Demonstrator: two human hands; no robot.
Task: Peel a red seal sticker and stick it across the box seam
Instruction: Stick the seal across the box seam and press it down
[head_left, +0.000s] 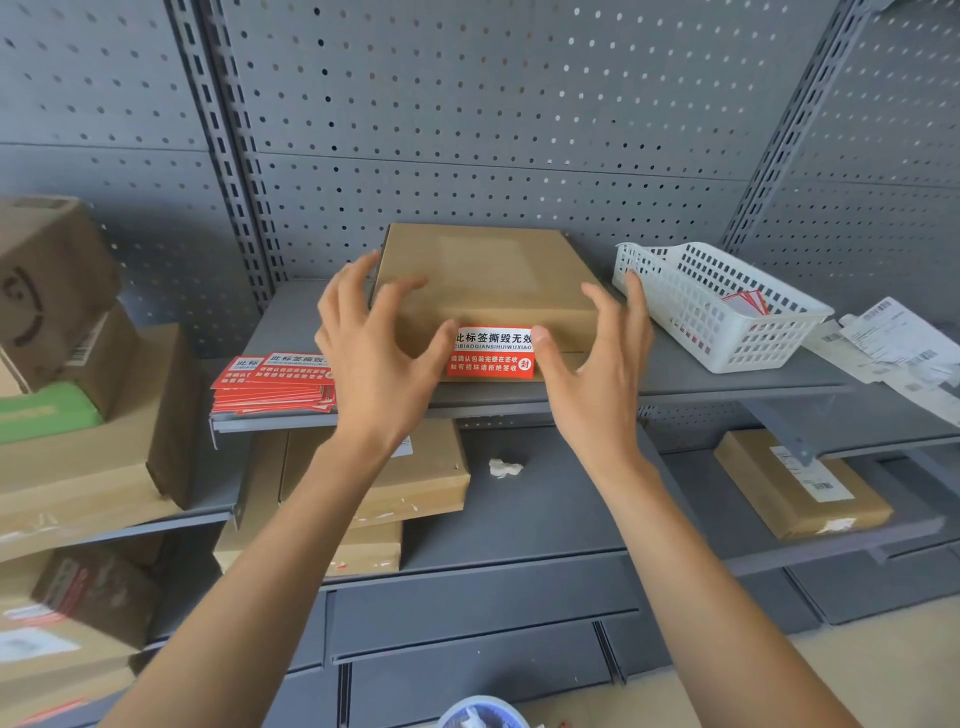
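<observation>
A: Where's the red seal sticker (491, 353)?

B: On the cardboard box (485, 283), front edge. Upper half lies on the lid, lower half folds down the front face, so it spans the seam. Red with white Chinese text, a white band along the top with black characters, a round mark at its lower right corner. Looks flat, no lifted corner visible.

A: Box?

B: Flat brown carton, closed, lying on the grey metal shelf (701, 376), back edge near the pegboard (467, 130).

A: Hands?

B: Left hand (374, 348) at the box's front left corner, fingers spread wide and curled, holding nothing. Thumb tip just beside the sticker's left edge. Right hand (597, 358) at the box's front right, fingers also spread, empty. Its thumb tip touches the sticker's right edge. Can't tell if the palms touch the carton.

A: Around the box?

B: Left of it, on the same shelf, a fanned stack of red sticker sheets (275, 384). Right of it, a white perforated basket (722, 306) with a few red and white scraps inside. Further right, crumpled shipping labels (893, 343).

A: Below?

B: Lower shelf holds more brown cartons (410, 483) under the box, a crumpled white scrap (504, 467), and a labelled parcel (800, 483) to the lower right. Stacked cartons (67, 322) far left.

A: Room?

B: Grey perforated steel racking, slotted uprights, tan floor at the bottom.
</observation>
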